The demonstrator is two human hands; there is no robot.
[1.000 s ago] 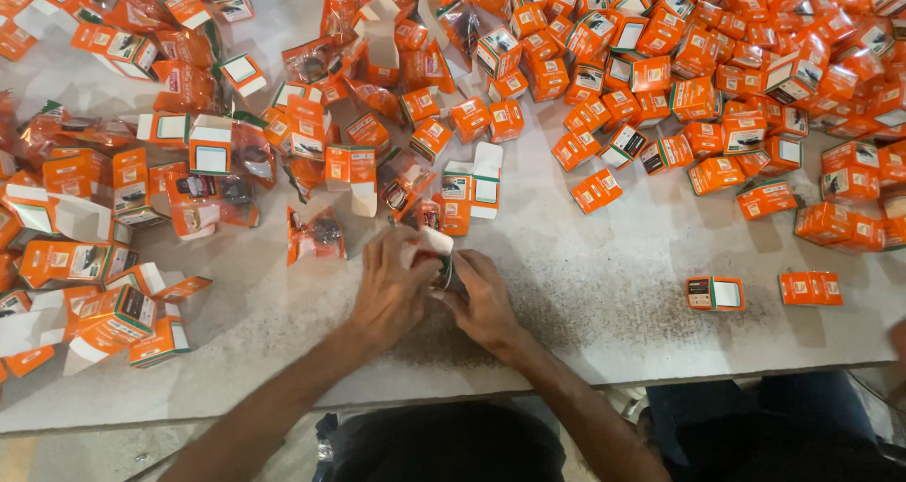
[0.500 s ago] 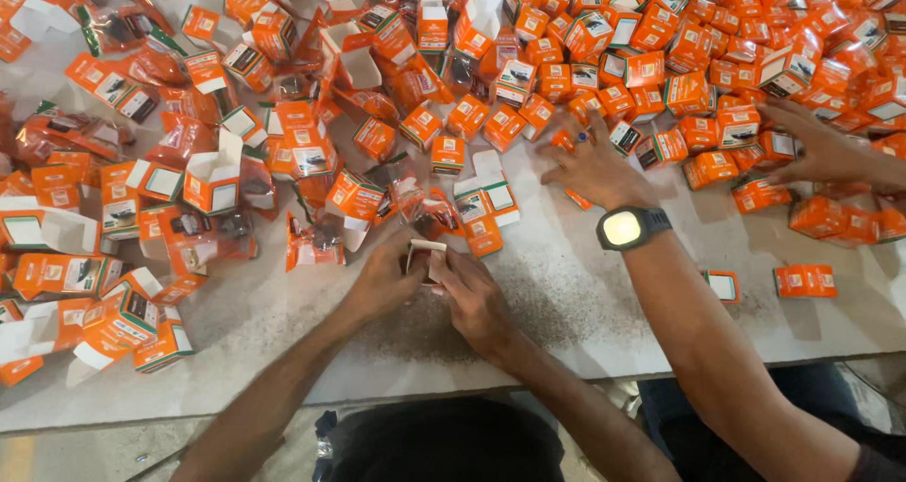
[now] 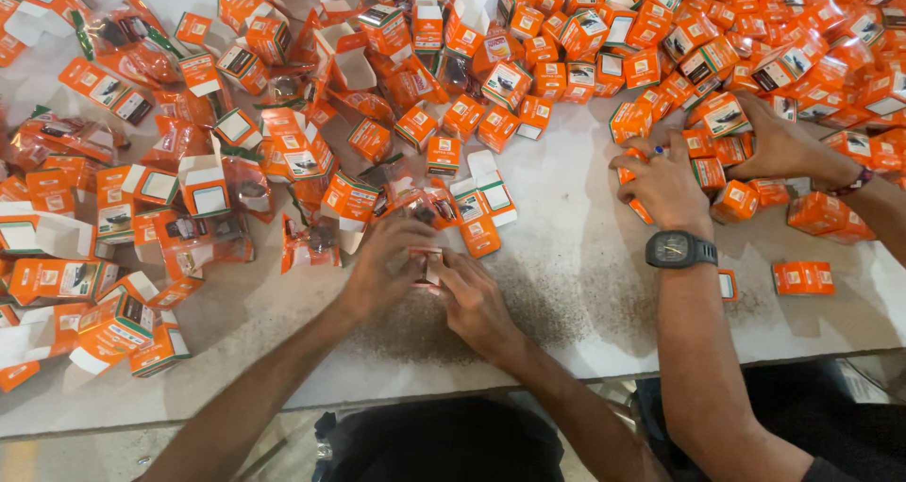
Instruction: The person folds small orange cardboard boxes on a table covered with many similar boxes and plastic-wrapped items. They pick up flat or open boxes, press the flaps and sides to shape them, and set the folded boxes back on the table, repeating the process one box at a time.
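Surface: pale speckled table [image 3: 585,284], orange boxes [image 3: 585,39] heaped far | left hand [image 3: 382,270], right hand [image 3: 472,298]: fingers pinching small box [image 3: 425,260] near centre | co-worker's hands [image 3: 670,185] right, among boxes

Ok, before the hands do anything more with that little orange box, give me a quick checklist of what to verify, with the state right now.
1. Both hands on the work: left hand and right hand meet around a small orange box. Ok.
2. Box flap open or closed: fingers cover most of it. Cannot tell.
3. Bare table under the hands: free patch in front of them. Ok.
4. Co-worker's hand with the black watch: off to the right in the pile of closed boxes, apart from the person's hands. Ok.
5. Opened boxes and clear bags: heaped on the left, close to the left hand. Ok.
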